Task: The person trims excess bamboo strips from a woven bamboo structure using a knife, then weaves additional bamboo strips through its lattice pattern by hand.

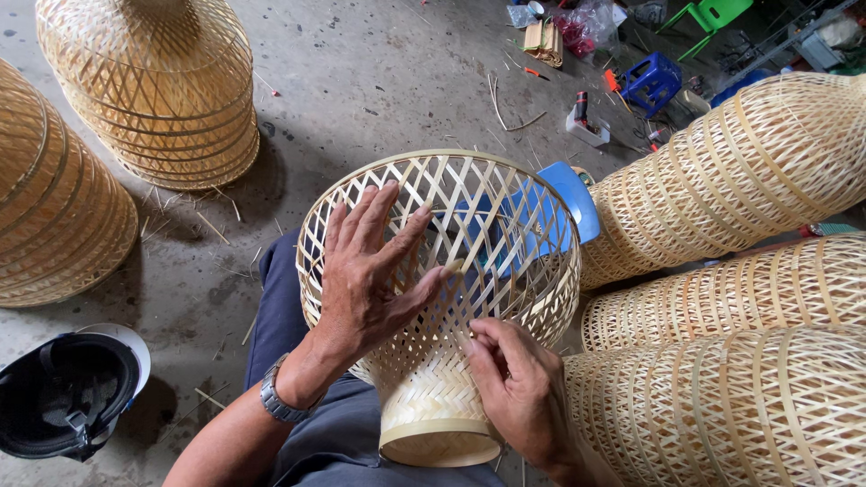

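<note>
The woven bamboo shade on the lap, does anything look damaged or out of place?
No damage shows on the bamboo shade; left hand and right hand rest on its lattice. Only loose bamboo slivers litter the concrete floor.

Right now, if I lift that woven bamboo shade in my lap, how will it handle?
The bamboo shade is probably light, being open lattice. Its thin strips likely flex under the left hand. Laid on its rounded side, it may roll if the right hand lets go.

You're over a grey concrete floor [379, 81], bamboo scraps scattered; blue stool [651, 81] and green chair [713, 13] at the far right edge.
</note>
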